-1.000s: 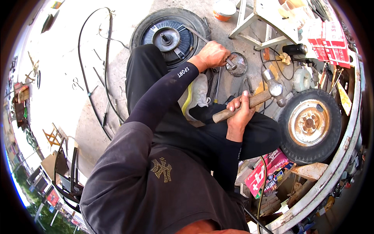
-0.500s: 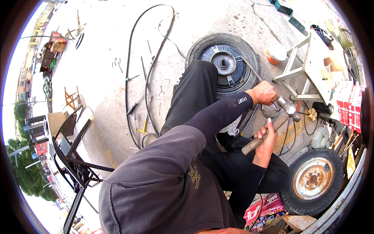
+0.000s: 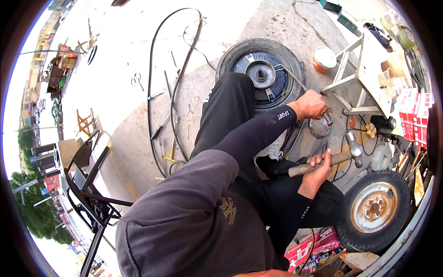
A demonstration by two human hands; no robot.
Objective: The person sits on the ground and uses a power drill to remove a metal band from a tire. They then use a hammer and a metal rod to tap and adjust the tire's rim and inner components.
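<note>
Right now the left hand [image 3: 310,105] has its fingers curled around a metal bar [image 3: 296,79] — the far end reaches the inner edge of the tyre on a black wheel [image 3: 260,74], which lies flat on the ground [image 3: 138,154] beyond the bent knee. Nearer, the right hand [image 3: 319,172] grips a hammer [image 3: 339,158] by its wooden handle, head to the right — apart from the bar. Farther right sits a rusty wheel [image 3: 373,208].
</note>
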